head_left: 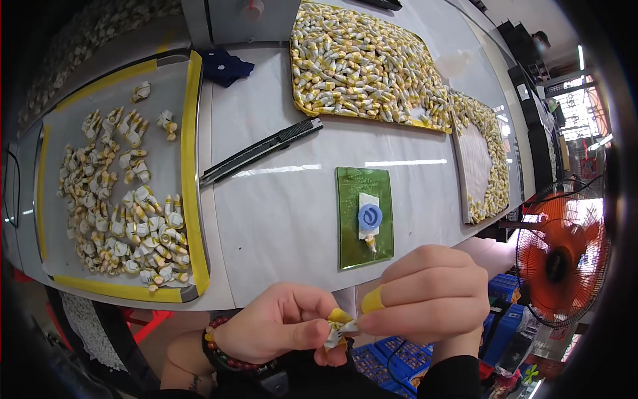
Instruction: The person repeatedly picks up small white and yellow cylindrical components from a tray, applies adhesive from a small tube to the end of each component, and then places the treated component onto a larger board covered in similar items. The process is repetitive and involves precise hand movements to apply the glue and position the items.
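At the table's near edge, my left hand is closed around a small white-and-yellow figurine part, held between thumb and fingers. My right hand meets it from the right, thumb and fingers pinching a small pale piece that touches the part. Its exact shape is too small to make out. Yellow tape wraps fingertips on both hands. Just beyond them lies a green board bearing a blue round piece on a white pad. A small white-and-yellow piece sits at the pad's near end.
A black utility knife lies across the table. On the left, a yellow-taped tray holds many white-and-yellow assembled parts. Small pieces fill a tray at the back and partly cover another tray. An orange fan stands right.
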Demonstrator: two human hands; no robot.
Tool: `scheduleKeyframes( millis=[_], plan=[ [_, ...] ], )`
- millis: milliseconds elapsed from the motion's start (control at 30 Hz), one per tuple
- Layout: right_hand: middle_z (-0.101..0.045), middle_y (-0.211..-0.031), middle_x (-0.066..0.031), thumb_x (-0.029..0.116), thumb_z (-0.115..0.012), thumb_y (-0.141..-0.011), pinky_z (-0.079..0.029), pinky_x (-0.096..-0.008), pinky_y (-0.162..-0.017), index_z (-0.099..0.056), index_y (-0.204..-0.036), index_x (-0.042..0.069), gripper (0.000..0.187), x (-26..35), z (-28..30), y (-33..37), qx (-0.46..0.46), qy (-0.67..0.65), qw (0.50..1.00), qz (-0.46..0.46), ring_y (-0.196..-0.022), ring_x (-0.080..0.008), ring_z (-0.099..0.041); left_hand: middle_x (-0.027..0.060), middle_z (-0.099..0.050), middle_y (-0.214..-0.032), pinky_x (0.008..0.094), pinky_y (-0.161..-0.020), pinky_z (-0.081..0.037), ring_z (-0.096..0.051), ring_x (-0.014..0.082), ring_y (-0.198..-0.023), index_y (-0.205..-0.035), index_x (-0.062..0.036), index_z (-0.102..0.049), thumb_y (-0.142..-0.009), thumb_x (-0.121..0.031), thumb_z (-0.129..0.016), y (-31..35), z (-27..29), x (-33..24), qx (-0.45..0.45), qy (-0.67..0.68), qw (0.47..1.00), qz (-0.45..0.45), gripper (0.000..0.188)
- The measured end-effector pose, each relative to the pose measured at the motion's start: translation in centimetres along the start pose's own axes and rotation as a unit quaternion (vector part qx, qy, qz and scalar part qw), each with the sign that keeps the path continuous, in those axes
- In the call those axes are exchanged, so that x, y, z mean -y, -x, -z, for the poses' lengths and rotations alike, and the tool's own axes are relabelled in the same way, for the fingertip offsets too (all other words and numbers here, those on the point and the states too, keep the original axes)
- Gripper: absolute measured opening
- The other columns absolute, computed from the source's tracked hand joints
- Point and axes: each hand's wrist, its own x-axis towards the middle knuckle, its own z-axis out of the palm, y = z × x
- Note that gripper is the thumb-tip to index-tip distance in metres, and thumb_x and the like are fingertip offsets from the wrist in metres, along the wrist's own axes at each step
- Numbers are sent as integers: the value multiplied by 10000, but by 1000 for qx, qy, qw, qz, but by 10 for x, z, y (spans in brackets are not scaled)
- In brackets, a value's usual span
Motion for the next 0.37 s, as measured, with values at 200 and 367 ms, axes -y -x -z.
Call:
scheduleKeyframes(
  millis=[200, 367],
  plan=[
    [-583, -760, -96, 30, -675, -714, -477, -237, -527, -634, -804, -34, 117, -2, -5, -6, 6, -15, 1000, 25, -631, -189, -568, 78, -644, -867, 207, -686, -481, -608, 101, -766, -1011, 20, -556, -888, -301, -596, -2, 1, 1, 34, 34, 999, 23, 346],
    [-577, -747, -105, 26, -671, -739, -486, -245, -535, -627, -814, -37, 107, -5, -8, -8, 7, -31, 999, 40, -641, -204, -575, 70, -638, -878, 213, -699, -475, -604, 106, -785, -1026, 8, -560, -888, -305, -595, -2, 0, 1, 42, 36, 998, 31, 344]
  ],
)
